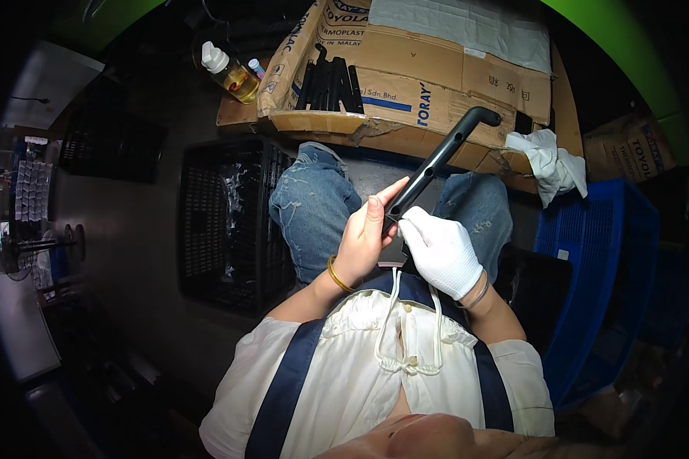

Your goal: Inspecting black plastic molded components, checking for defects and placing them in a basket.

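Note:
A long black plastic handle (436, 162) with a bent far end and several round holes along its side slants up and to the right over my knees. Around its lower part my bare left hand (366, 233) is closed, the thumb lying along it. My right hand (440, 252), in a white glove, has its fingers pinched together against the handle's near end. What the gloved fingertips hold, if anything, is hidden. Several similar black handles (331, 86) stand bunched in the open cardboard box (406, 65) ahead of me.
A black plastic crate (233, 222) stands left of my legs, blue crates (582, 252) to the right. White crumpled cloth (547, 162) hangs on the box's right corner. A bottle of yellow liquid (237, 79) with a white top stands left of the box. Farther left is a fan (42, 243).

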Demonstrator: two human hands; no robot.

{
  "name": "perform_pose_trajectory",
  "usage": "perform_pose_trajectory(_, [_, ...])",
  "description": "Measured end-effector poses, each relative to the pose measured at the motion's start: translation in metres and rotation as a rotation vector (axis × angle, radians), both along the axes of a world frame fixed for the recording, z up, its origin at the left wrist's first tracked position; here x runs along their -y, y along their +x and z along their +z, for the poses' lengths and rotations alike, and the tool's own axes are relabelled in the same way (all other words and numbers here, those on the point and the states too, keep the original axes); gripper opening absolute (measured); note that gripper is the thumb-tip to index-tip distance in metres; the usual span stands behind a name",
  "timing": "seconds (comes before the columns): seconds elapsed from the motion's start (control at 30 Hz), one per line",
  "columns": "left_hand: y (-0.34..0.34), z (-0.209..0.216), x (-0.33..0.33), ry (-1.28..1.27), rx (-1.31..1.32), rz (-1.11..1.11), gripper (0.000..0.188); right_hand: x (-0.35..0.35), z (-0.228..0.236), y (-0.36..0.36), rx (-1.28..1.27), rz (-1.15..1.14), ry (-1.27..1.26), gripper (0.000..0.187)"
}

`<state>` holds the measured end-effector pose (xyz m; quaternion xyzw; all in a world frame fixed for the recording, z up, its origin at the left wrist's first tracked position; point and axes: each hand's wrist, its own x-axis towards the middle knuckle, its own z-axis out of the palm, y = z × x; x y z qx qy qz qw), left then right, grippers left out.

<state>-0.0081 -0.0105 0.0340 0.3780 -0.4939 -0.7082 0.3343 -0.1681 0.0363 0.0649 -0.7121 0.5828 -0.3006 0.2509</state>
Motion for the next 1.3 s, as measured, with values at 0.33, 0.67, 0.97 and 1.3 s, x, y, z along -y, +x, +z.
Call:
perform_pose_trajectory(0.33, [0.003, -0.001, 0.000, -0.008, 0.027, -0.050, 0.058, 0.004, -0.001, -0.004, -0.124, 0.090, 0.027, 0.011])
perform_pose_trajectory(0.67, [0.003, -0.008, -0.001, -0.051, 0.093, -0.058, 0.058, 0.009, 0.000, -0.014, -0.261, 0.177, 0.128, 0.017])
perform_pose_trajectory(0.97, [0.002, -0.004, -0.002, -0.005, 0.083, -0.062, 0.059, 0.011, 0.000, -0.018, -0.167, 0.184, 0.220, 0.020])
perform_pose_trajectory(1.3, [-0.001, 0.000, 0.001, 0.071, -0.055, -0.021, 0.059, 0.007, -0.004, -0.010, -0.098, 0.167, 0.037, 0.018])
